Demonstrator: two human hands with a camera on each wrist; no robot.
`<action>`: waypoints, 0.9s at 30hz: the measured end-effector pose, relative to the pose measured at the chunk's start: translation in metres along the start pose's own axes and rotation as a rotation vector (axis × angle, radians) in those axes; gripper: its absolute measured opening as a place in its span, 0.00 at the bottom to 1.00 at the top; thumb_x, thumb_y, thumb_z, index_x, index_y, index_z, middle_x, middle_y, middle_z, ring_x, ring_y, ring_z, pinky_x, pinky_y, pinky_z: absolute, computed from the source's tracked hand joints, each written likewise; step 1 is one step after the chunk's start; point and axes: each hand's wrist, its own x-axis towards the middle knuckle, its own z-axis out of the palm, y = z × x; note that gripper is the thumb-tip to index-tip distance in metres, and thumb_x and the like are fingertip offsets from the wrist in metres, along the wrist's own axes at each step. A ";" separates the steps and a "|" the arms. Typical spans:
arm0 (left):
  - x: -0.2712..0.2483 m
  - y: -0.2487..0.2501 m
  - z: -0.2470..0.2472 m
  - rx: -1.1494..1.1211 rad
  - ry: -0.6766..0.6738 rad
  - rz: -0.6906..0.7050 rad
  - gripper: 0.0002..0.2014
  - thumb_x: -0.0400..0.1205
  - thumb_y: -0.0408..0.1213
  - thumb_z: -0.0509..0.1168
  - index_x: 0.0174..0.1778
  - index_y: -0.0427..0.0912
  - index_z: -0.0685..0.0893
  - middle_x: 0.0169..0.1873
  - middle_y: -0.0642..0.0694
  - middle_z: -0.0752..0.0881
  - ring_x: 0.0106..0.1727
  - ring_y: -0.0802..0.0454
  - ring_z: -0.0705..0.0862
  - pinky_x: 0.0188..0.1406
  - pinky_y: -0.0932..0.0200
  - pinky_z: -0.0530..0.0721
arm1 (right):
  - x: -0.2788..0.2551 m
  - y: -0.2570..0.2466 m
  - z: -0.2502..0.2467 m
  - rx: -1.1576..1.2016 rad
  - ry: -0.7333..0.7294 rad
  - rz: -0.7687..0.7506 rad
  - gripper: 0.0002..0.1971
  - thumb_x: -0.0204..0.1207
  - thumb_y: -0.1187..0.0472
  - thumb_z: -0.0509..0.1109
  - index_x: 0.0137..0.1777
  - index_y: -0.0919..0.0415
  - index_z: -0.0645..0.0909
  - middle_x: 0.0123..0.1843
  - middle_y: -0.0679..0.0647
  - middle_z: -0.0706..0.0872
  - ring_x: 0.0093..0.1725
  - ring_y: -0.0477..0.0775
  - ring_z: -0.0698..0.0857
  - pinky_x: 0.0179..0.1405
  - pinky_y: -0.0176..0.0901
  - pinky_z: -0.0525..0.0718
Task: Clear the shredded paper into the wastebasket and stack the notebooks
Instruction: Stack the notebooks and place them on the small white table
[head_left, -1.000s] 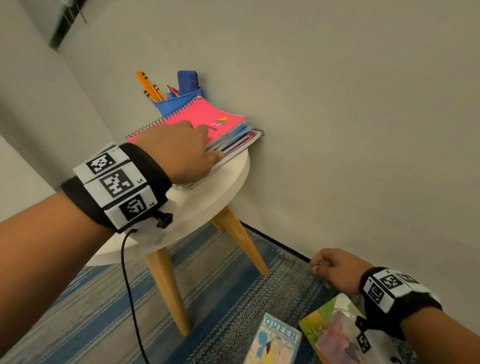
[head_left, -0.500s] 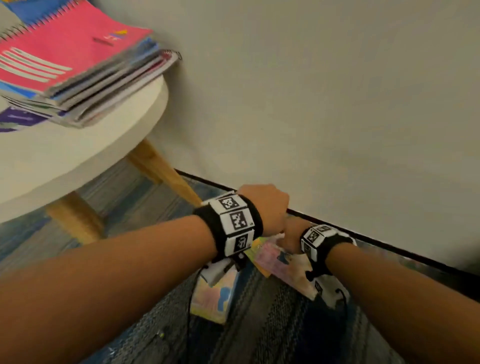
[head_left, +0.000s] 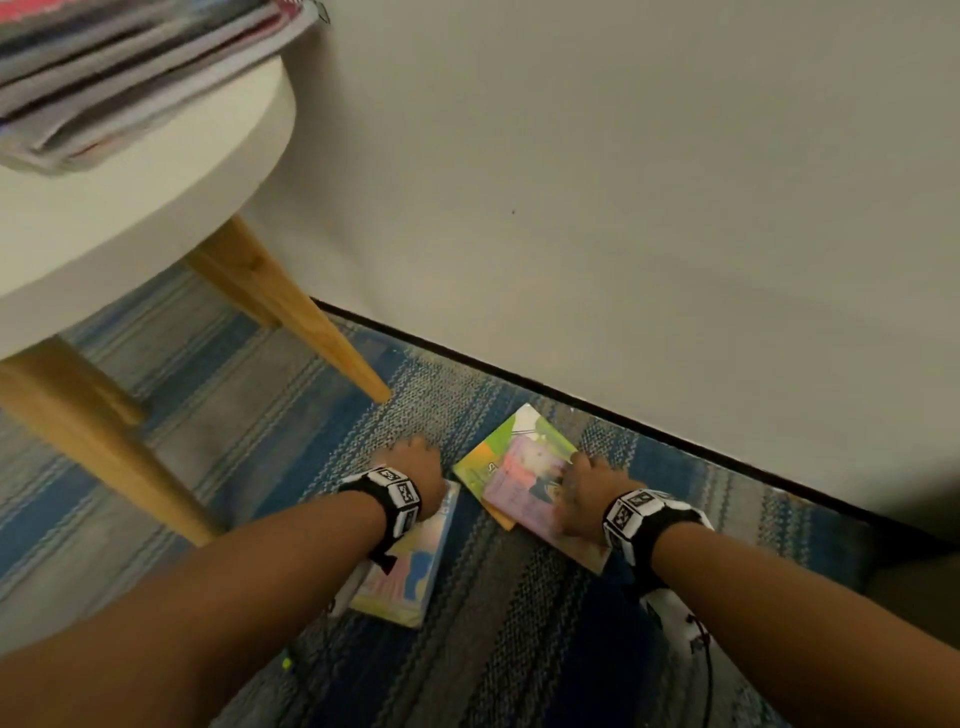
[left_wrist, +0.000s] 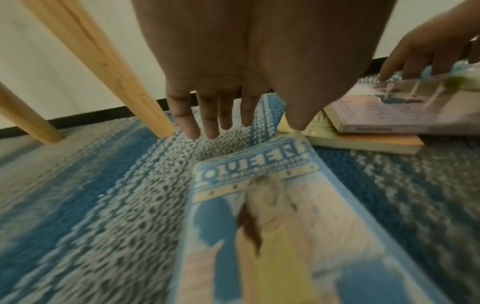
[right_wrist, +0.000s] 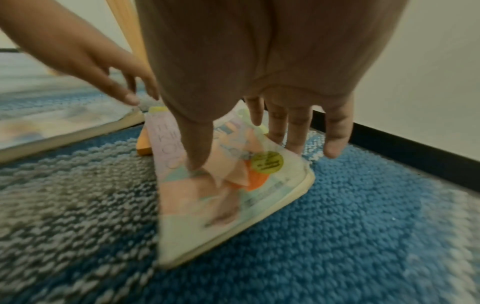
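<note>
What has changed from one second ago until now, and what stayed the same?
The left hand left the notebooks on the table and came down over the blue book on the rug. The right hand opened onto the pink book. The notebook stack stayed as it was.

Blue-and-grey striped rug (head_left: 519, 649); light-blue, yellow book (left_wrist: 285, 226); pink book (head_left: 524, 483) over green-orange book (head_left: 498, 447); white table (head_left: 156, 197).

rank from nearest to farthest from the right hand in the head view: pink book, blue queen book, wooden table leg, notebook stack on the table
1. Pink book: directly under the right hand.
2. Blue queen book: on the rug to its left, under the left hand.
3. Wooden table leg: farther left, beyond both books.
4. Notebook stack: up on the table, top left.
</note>
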 end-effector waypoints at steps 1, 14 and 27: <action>0.007 0.007 -0.001 -0.040 0.045 -0.018 0.31 0.83 0.59 0.56 0.75 0.41 0.66 0.73 0.39 0.69 0.72 0.37 0.70 0.67 0.39 0.73 | 0.001 0.002 0.002 -0.002 0.007 0.019 0.39 0.68 0.42 0.70 0.75 0.57 0.61 0.73 0.60 0.72 0.71 0.70 0.75 0.68 0.69 0.70; 0.032 0.050 0.011 -0.220 0.077 0.093 0.29 0.76 0.56 0.67 0.67 0.45 0.69 0.66 0.40 0.74 0.69 0.37 0.72 0.68 0.40 0.69 | 0.008 0.044 -0.055 -0.019 0.094 -0.196 0.12 0.76 0.49 0.64 0.58 0.45 0.78 0.60 0.50 0.85 0.62 0.60 0.82 0.60 0.55 0.80; 0.037 0.029 -0.028 -0.643 0.291 0.018 0.22 0.74 0.42 0.61 0.66 0.57 0.70 0.55 0.44 0.82 0.57 0.37 0.82 0.61 0.37 0.76 | 0.017 0.035 -0.024 -0.093 -0.191 -0.214 0.18 0.72 0.48 0.69 0.60 0.52 0.83 0.57 0.52 0.87 0.58 0.58 0.86 0.57 0.49 0.84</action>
